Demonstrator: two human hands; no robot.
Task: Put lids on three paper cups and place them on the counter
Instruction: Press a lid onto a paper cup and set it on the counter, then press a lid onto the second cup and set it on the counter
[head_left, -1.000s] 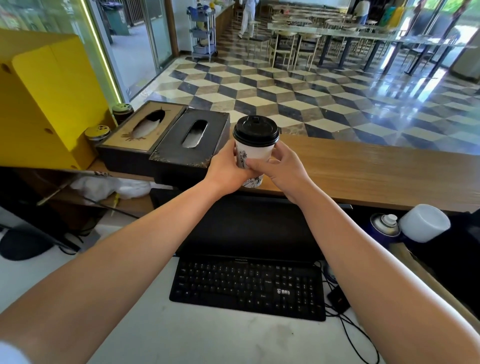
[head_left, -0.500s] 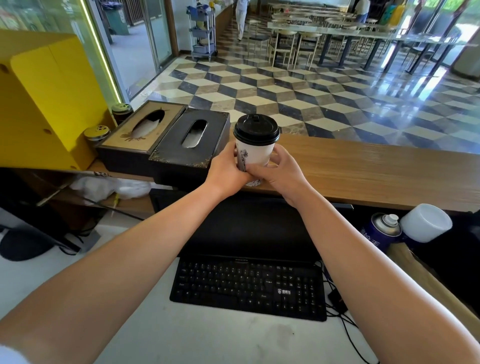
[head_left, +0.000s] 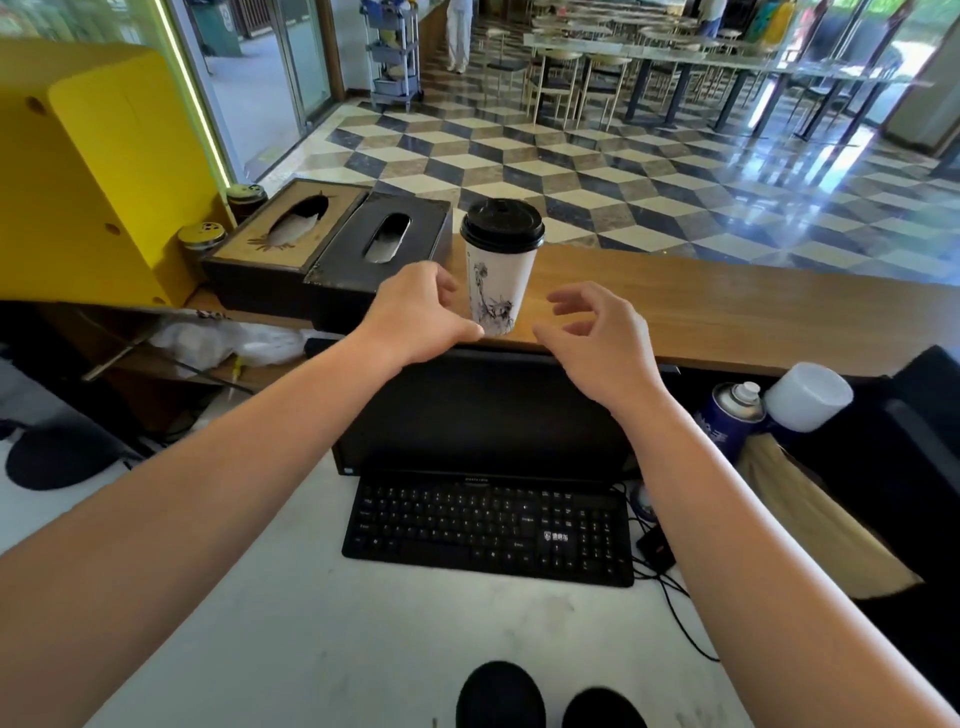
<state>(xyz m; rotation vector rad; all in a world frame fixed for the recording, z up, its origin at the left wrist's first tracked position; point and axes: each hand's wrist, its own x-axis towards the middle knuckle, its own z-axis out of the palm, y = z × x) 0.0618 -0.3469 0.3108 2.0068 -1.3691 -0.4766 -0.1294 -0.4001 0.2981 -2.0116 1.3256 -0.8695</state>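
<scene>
A white paper cup (head_left: 497, 288) with an ink drawing and a black lid (head_left: 502, 224) stands upright on the wooden counter (head_left: 727, 306), near its front edge. My left hand (head_left: 418, 312) is just left of the cup, fingers curled and apart, its thumb close to the cup's base. My right hand (head_left: 597, 338) hovers to the right of the cup, fingers spread, not touching it. Two black lids (head_left: 501, 693) lie at the bottom edge on the white desk.
Two tissue boxes (head_left: 332, 249) sit on the counter left of the cup, beside a yellow cabinet (head_left: 93, 171). Below the counter are a black monitor (head_left: 488, 410), a keyboard (head_left: 488, 530), a spray can (head_left: 732, 415) and a white cup (head_left: 808, 397) lying on its side.
Both hands held the lidded cup and lowered it onto the counter. Now they have let go and pulled back toward me, fingers apart.
</scene>
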